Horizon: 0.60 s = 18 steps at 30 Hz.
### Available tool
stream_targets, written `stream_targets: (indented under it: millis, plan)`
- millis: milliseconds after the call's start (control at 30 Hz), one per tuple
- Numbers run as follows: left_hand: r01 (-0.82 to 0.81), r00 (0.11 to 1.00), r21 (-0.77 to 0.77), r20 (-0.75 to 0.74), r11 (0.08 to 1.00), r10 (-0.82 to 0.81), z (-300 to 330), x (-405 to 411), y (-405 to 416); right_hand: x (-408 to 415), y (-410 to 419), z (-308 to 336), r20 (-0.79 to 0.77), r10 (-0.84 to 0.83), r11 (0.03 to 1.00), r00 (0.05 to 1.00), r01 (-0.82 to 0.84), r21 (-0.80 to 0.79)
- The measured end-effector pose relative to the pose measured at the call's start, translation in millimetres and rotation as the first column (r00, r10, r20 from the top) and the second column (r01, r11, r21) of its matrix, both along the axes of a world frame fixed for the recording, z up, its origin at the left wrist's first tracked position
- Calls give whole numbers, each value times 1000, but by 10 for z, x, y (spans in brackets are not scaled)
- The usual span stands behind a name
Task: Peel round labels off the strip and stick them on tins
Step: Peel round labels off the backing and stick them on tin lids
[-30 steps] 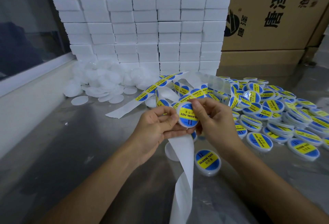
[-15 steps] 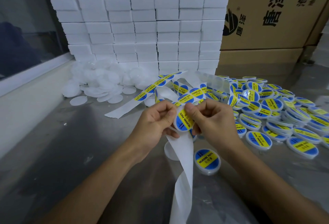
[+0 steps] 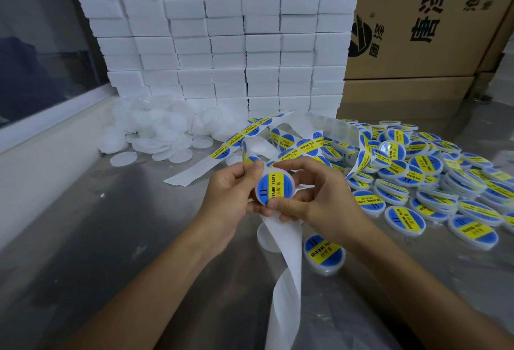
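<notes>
At far left a heap of unlabelled round white plastic tins (image 3: 155, 132) waits, so plenty is left. In the middle your left hand (image 3: 230, 194) and right hand (image 3: 314, 199) both grasp one small round tin with its blue-and-yellow label (image 3: 275, 187) on, reading "SOLDERING PASTE"; the white backing strip (image 3: 286, 260) hangs beneath. To the right, a large pile of labelled tins (image 3: 434, 177) looks finished.
</notes>
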<state>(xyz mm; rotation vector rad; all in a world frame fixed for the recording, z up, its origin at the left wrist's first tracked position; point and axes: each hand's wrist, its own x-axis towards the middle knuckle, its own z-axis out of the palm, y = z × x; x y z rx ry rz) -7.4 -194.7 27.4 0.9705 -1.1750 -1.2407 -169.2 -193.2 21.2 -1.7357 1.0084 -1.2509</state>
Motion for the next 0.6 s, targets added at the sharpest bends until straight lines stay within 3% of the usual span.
stream_targets:
  millis: [200, 300, 467, 600]
  plan:
    - [95, 987, -31, -125, 995, -98, 5, 4, 9, 1, -42, 11, 197, -107, 994, 974, 110, -3]
    - [193, 974, -84, -107, 978, -201, -17, -6, 28, -31, -45, 9, 282, -176, 982, 943, 187, -10]
    - [117, 980, -60, -154, 991, -125, -15, -50, 25, -29, -39, 11, 348, -189, 981, 918, 190, 31]
    - [106, 991, -42, -77, 993, -109, -2, -21, 35, 1, -45, -10, 382, -188, 982, 905, 179, 59]
